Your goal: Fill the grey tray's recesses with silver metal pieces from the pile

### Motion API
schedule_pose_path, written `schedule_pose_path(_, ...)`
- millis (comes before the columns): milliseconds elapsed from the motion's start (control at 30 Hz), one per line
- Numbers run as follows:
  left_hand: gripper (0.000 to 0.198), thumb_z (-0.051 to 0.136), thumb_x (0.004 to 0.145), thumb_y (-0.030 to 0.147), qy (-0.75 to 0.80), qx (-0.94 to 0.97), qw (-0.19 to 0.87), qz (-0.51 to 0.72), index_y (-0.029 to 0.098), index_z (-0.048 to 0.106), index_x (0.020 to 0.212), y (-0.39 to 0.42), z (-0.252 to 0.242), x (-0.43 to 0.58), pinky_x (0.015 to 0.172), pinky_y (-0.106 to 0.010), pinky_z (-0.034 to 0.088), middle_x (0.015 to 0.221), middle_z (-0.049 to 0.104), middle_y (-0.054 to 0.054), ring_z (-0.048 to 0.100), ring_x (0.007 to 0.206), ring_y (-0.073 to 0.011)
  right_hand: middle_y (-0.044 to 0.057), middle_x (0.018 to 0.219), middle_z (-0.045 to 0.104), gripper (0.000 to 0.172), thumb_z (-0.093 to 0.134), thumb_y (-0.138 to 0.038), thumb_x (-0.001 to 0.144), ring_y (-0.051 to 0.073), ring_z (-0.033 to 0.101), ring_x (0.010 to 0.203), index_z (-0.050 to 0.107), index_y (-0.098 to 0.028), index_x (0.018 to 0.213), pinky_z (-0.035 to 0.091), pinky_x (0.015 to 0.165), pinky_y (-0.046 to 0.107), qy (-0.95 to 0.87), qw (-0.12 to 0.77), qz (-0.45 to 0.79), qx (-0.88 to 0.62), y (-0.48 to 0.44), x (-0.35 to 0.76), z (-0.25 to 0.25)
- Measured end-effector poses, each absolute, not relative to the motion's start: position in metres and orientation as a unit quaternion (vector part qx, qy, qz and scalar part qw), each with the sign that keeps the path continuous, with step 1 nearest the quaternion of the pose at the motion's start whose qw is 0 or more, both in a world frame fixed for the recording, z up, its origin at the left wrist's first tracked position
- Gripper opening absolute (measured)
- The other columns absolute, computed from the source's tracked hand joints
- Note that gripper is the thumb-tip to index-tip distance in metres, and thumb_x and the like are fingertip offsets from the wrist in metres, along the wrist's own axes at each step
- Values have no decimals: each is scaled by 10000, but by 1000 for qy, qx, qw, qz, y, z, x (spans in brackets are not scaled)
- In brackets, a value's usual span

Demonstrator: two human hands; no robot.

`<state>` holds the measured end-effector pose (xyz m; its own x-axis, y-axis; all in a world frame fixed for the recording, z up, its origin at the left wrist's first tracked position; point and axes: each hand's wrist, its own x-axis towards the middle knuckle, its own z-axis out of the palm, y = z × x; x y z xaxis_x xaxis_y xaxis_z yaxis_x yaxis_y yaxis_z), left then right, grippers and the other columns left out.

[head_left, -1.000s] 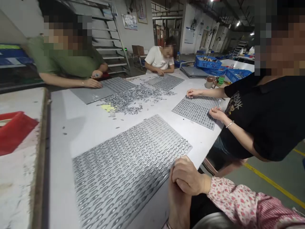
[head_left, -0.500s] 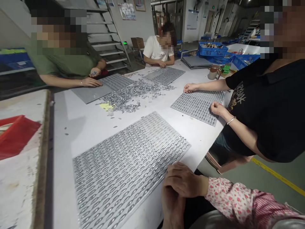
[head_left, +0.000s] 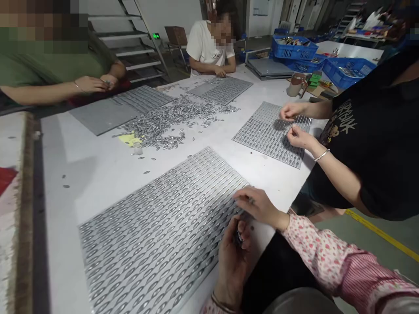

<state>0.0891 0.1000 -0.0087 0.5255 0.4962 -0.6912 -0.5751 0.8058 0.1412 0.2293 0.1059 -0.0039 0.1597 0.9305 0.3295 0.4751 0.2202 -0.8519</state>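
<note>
A large grey sheet (head_left: 157, 226) lies on the table before me, covered with rows of small silvery leaf-shaped metal pieces. Over its right edge, my right hand (head_left: 258, 204) hovers palm down with the fingers bent together; what the fingertips hold, if anything, is too small to make out. Just below it, my left hand (head_left: 233, 259) is turned palm up at the sheet's near edge. Its fingers curl round a few small shiny dark metal pieces (head_left: 239, 237), partly hidden.
Beyond the sheet lies a heap of loose metal pieces (head_left: 170, 124) beside a yellow scrap (head_left: 130, 139). Co-workers handle similar sheets (head_left: 271, 135) around the table. A mug (head_left: 296, 85) and blue crates (head_left: 294, 49) stand at the back right. A wooden-edged board (head_left: 24, 209) is at left.
My hands were folded together, right over left; now they are apart. My right hand has moved up over the sheet's edge, and the left shows its curled palm. The view has shifted slightly.
</note>
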Motion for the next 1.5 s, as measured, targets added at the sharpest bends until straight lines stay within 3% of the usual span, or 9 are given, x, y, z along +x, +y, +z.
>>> schedule_pose_path(100,78,584,873,209,354,21,896,267,134,604,861,107,-7,80,325,-115,262,583,455,44,376,425,-35,-15,691,618,185,635,-308,833,83,482,558,667,-157,937,397,537,203,-543,461,333,-617,130,245,-12)
schedule_pose_path(233,162,697,795,264,315,43,921,225,137,600,820,110,-14,69,321,-103,202,561,415,59,308,411,-18,-53,620,585,233,676,-342,787,60,412,503,611,-159,914,333,505,181,-541,410,391,-622,143,250,-17)
schedule_pose_path(400,362,834,643,328,296,7,933,203,138,579,816,108,-16,64,333,-91,185,580,438,71,297,412,3,-85,519,445,286,715,-413,757,57,364,487,578,-163,737,296,493,180,-570,360,376,-636,148,243,-16)
schedule_pose_path(567,446,840,606,433,333,13,916,224,153,527,758,109,-14,67,337,-106,169,583,470,64,286,405,3,-66,499,372,423,574,-434,882,57,315,491,505,-154,573,251,509,200,-630,297,305,-650,157,239,-18)
schedule_pose_path(667,445,818,631,456,350,34,905,240,158,525,783,108,-15,69,355,-117,177,610,489,55,293,419,-2,-59,518,391,407,529,-429,911,61,331,502,535,-155,611,267,523,201,-648,287,304,-637,160,239,-18)
schedule_pose_path(833,395,758,707,470,367,73,897,237,160,542,822,107,-18,70,401,-134,208,653,503,44,308,449,-7,-63,545,421,349,627,-469,834,63,343,516,579,-150,700,291,512,188,-606,328,346,-637,162,239,-18)
schedule_pose_path(1033,380,748,713,472,360,101,899,229,163,530,756,105,-14,69,437,-151,224,644,480,46,304,470,-16,-38,605,517,237,579,-356,878,73,430,550,647,-133,836,352,565,193,-629,294,391,-605,163,242,-12)
schedule_pose_path(1500,388,765,689,469,337,104,904,242,159,536,741,106,-16,71,409,-152,183,642,488,47,301,454,-16,-2,684,619,151,614,-278,885,127,530,728,676,-174,794,405,747,238,-701,211,284,-619,165,238,-16)
